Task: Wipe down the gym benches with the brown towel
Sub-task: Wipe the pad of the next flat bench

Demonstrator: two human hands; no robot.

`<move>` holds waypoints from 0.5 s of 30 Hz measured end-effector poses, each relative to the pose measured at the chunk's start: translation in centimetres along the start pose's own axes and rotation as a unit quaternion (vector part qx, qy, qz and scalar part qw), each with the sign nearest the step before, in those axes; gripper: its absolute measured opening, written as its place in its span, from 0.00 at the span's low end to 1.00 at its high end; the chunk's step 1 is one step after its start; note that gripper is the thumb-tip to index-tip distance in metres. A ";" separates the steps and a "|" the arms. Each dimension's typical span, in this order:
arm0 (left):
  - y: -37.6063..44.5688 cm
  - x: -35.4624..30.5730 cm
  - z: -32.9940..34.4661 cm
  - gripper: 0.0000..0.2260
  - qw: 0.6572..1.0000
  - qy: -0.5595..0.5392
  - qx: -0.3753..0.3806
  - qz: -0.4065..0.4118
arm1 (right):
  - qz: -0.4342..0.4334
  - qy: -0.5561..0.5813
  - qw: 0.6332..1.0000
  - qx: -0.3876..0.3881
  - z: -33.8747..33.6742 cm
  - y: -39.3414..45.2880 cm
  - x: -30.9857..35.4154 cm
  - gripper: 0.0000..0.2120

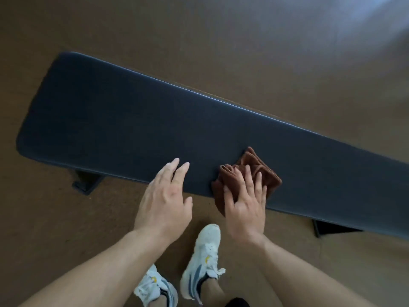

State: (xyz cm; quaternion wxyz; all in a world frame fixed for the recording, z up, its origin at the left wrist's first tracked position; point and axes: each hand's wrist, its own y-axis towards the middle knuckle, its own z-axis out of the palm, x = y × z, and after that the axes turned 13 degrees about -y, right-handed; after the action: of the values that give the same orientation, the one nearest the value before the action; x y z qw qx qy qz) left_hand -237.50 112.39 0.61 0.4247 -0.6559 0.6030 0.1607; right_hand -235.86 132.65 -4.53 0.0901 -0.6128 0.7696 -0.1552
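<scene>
Arms: two bare arms reach in from the bottom of the view, one on each side.
Shoes: two white shoes [200, 262] with blue and yellow marks stand on the floor, between the arms and just below the hands.
Left hand: the left hand [162, 201] hangs over the near edge of the bench. Its fingers are straight and a little spread. It holds nothing. The fingertips are over the dark pad, but I cannot tell if they touch it.
Right hand: the right hand [244, 209] lies flat on the brown towel, fingers [247, 176] straight and spread, pressing it down. The fingers are not curled round the cloth.
Brown towel: the brown towel [252, 167] is bunched up in soft folds. It sits on the near edge of the bench, right of the middle. A bit of it hangs over the edge, under the palm.
Bench: the gym bench [132, 120] is long and flat with a dark blue-grey pad. It runs from the upper left to the right side of the view.
Bench feet: one dark foot [86, 183] shows under the left part, another [334, 228] under the right part.
Floor: the floor [221, 41] is brown. A pale patch of light falls on it at the top right.
</scene>
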 end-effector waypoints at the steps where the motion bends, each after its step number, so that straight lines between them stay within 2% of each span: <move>1: 0.5 -0.7 1.2 0.35 1.000 0.014 0.016 0.007 | 0.010 0.001 1.000 -0.001 -0.2 1.0 0.3 0.32; 7: 0.0 -0.9 7.5 0.50 0.997 0.069 0.040 -0.011 | 0.059 0.017 0.998 -0.024 -1.5 8.6 1.5 0.30; 12: -1.9 1.6 8.7 0.48 0.993 0.108 0.026 0.042 | 0.004 0.019 0.999 -0.031 -4.9 17.5 0.4 0.31; 15: -2.2 2.0 9.3 0.48 0.992 0.122 0.029 0.032 | -0.029 0.031 0.998 -0.051 -4.8 17.9 -0.3 0.28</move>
State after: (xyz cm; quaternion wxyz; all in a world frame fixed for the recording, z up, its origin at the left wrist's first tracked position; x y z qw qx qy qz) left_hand -232.26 117.91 -5.50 0.3618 -0.6385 0.6752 0.0751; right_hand -253.71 137.15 -6.29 0.0299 -0.6331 0.7612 -0.1373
